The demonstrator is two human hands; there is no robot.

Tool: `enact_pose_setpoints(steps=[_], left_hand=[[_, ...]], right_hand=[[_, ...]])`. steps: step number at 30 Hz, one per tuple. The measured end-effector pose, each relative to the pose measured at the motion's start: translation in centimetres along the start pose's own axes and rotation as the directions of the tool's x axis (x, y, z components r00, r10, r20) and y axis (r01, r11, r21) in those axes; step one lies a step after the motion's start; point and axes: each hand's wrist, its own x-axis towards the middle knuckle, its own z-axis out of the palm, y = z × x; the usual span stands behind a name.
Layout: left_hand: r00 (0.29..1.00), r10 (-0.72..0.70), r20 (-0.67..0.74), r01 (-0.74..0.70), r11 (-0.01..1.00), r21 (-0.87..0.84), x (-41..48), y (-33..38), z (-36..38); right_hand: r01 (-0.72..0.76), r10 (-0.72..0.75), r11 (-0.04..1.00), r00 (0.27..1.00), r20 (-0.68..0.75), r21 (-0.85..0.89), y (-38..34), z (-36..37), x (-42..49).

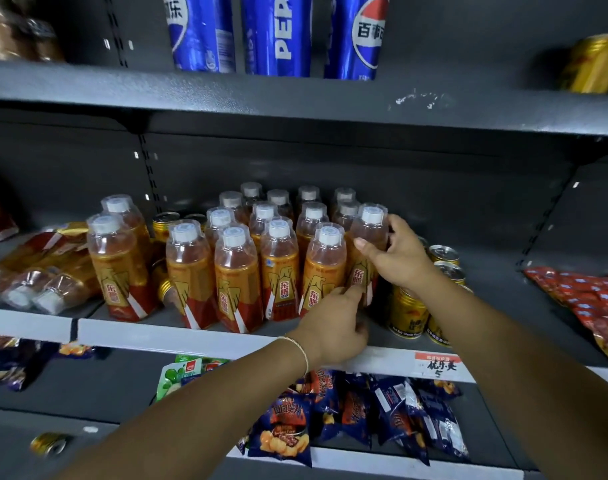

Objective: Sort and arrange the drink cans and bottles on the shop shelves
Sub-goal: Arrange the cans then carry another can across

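Observation:
Several orange energy-drink bottles (238,278) with clear caps stand in rows on the middle shelf (198,336). My right hand (399,256) grips the rightmost bottle (368,233) around its upper body; it stands at the right end of the front row. My left hand (333,323) touches the base of that same bottle with its fingertips. Gold cans (408,313) stand just right of the bottles, partly hidden behind my right wrist. More orange bottles (43,285) lie on their sides at the left.
Blue Pepsi cans (278,32) stand on the top shelf, with a gold can (593,64) lying at its right. Red packets (586,296) lie at the middle shelf's right. Snack bags (347,417) fill the lower shelf, where a gold can (49,444) lies at the left.

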Motion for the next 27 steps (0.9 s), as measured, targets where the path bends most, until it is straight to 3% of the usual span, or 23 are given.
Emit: enact_pose_setpoints(steps=[4,9,13,17,23,27], left_hand=[[0.999,0.043,0.01,-0.043,0.999,0.011,-0.8,0.2,-1.9],[0.992,0.119,0.05,-0.122,0.99,0.068,-3.4,-0.9,-4.9],[0.98,0.123,0.158,-0.142,0.983,0.115,-6.6,-3.3,-7.7],[0.967,0.077,0.243,-0.104,0.989,0.101,-11.1,-7.4,-10.4],[0.973,-0.064,0.221,0.041,0.993,0.11,-18.9,-15.3,-15.5],[0.975,-0.178,0.13,0.165,0.981,0.103,-25.5,-20.5,-20.0]], right_hand=[[0.084,-0.094,0.994,0.982,-0.167,-0.066,-3.9,-1.5,-1.4],[0.161,-0.23,0.945,0.946,-0.229,-0.286,-9.8,-1.5,-4.7],[0.076,-0.142,0.908,0.981,-0.131,-0.413,-13.9,0.6,-7.1],[0.024,-0.05,0.919,0.997,-0.056,-0.394,-17.0,4.8,-9.8],[0.042,-0.018,0.939,0.997,0.072,-0.34,-20.9,16.0,-13.0],[0.113,-0.061,0.954,0.98,0.19,-0.277,-23.9,24.5,-14.3]])
